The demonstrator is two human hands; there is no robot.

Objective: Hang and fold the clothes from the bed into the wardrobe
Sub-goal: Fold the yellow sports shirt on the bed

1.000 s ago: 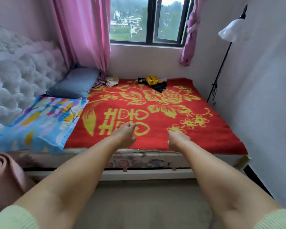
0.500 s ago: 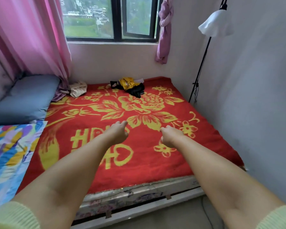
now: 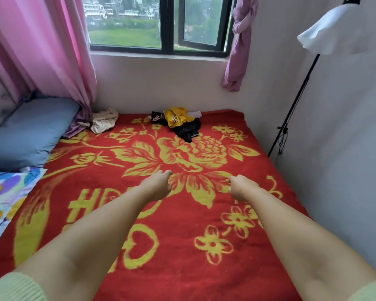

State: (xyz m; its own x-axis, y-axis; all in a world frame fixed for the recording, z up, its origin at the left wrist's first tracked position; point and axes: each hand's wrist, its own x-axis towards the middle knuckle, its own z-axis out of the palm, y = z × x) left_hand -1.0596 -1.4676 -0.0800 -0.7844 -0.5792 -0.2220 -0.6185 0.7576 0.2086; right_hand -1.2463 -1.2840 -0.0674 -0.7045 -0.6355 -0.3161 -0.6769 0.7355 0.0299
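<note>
The crumpled yellow and black clothes pile (image 3: 178,122) lies at the far edge of the red blanket with yellow flowers (image 3: 204,268), just below the dark-framed window (image 3: 167,25); a second, beige crumpled garment (image 3: 103,122) lies to the left of that pile, beside the grey-blue pillow (image 3: 28,131). Both hands are above the middle of the blanket, well short of the pile, which lies straight ahead and between them; I judge neither hand is clearly nearer. The pile has no clear long axis. The left hand (image 3: 157,185) and the right hand (image 3: 242,189) are both stretched forward on straight arms, fingers curled in loosely, grasping nothing; they do not visibly touch the blanket.
</note>
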